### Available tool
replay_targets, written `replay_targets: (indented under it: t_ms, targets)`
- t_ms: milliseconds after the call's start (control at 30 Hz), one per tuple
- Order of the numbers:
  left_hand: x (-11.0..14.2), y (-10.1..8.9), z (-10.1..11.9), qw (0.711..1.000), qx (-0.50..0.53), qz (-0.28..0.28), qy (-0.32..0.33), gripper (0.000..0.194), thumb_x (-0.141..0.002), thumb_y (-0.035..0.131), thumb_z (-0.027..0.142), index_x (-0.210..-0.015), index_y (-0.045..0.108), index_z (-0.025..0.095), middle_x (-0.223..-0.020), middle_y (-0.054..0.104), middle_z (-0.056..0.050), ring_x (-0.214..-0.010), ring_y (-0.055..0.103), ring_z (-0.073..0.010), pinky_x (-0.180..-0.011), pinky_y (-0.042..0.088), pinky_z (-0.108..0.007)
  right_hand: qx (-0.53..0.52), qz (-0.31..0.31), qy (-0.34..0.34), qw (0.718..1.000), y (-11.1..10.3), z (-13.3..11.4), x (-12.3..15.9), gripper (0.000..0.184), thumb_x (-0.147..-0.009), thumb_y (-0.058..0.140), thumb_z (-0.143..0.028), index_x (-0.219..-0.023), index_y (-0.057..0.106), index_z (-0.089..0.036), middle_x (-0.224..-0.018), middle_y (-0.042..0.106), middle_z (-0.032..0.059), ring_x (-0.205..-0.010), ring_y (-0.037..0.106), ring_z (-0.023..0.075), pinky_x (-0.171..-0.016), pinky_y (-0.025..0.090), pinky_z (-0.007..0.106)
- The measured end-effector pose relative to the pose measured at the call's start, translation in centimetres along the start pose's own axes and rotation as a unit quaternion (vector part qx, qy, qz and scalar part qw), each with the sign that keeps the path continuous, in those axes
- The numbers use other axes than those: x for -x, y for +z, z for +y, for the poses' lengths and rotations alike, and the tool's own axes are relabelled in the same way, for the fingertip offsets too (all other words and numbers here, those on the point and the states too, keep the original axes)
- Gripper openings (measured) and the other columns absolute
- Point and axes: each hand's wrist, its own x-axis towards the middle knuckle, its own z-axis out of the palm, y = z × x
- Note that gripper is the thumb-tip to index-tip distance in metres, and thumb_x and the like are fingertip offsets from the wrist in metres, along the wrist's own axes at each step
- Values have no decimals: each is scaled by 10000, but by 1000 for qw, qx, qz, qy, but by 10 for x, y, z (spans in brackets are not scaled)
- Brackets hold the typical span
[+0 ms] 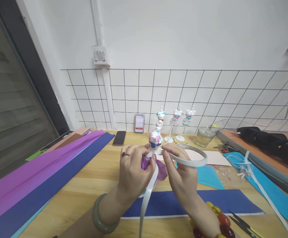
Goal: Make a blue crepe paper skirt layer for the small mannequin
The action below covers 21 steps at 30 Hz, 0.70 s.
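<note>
The person's left hand point(135, 168) is curling nearly closed, its thumb and fingers gripping the lower part of a small dress form point(155, 140). The form is standing slightly tilted above the middle of the desk point(96, 172), its upper part pointing toward the back edge; the grip is probably sitting low to be steadying the piece while leaving its patterned upper part uncovered. Purple material point(162, 171) is bunching around and below the fingers, and a white strip point(146, 205) is hanging from beside the left thumb toward the desk's near edge.

The right hand point(182, 177) is bringing thumb and forefinger together in a narrow pinch on the near end of a white loop point(193, 162), the rest of which is arching over the other fingers, perhaps for keeping it off the desk. Whether loop and strip are forming one length, the view is not showing.

The dress form is lying at the left hand's fingertips and just beside the right hand's, between the two, while a dark blue sheet point(220, 200) is resting below, toward the near edge
</note>
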Motion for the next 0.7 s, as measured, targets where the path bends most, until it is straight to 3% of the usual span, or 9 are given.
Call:
replay_targets:
  t_ms: [100,300,400,533,700]
  targets:
    - [2,1,0,998,29,-10,-61,157,-733,597,172,-849,501,218,-781,635,-35,-797,602,-205,-782,459,-376,9,14,-28,999,0,-1,1,133,-824,561,-98,-902,580,-205,-892,595,55,-874,587,193,-772,473,365]
    - [3,2,5,974,108,-48,-193,143,-733,619,222,-827,511,222,-836,656,-24,-855,627,-206,-779,477,-348,84,-14,-153,985,-5,3,7,240,-775,568,-33,-914,535,-226,-898,592,55,-818,575,191,-682,470,360]
    - [5,3,6,970,141,-46,-194,136,-735,614,217,-822,510,223,-849,659,-20,-849,628,-197,-786,479,-338,132,-19,-220,966,-9,8,10,230,-779,568,-55,-931,553,-227,-912,612,66,-772,565,194,-652,463,362]
    - [8,4,2,974,147,-38,-169,161,-715,625,208,-807,494,230,-840,666,-22,-830,624,-201,-749,483,-325,151,-41,-288,945,-14,10,11,203,-795,544,-66,-928,583,-215,-940,640,79,-801,565,216,-741,466,437]
    - [7,5,2,977,123,-34,-170,150,-723,627,234,-801,499,228,-817,654,-24,-806,619,-201,-753,473,-339,141,-48,-268,952,-14,12,10,187,-806,535,-72,-917,565,-220,-915,635,64,-792,562,207,-716,460,420]
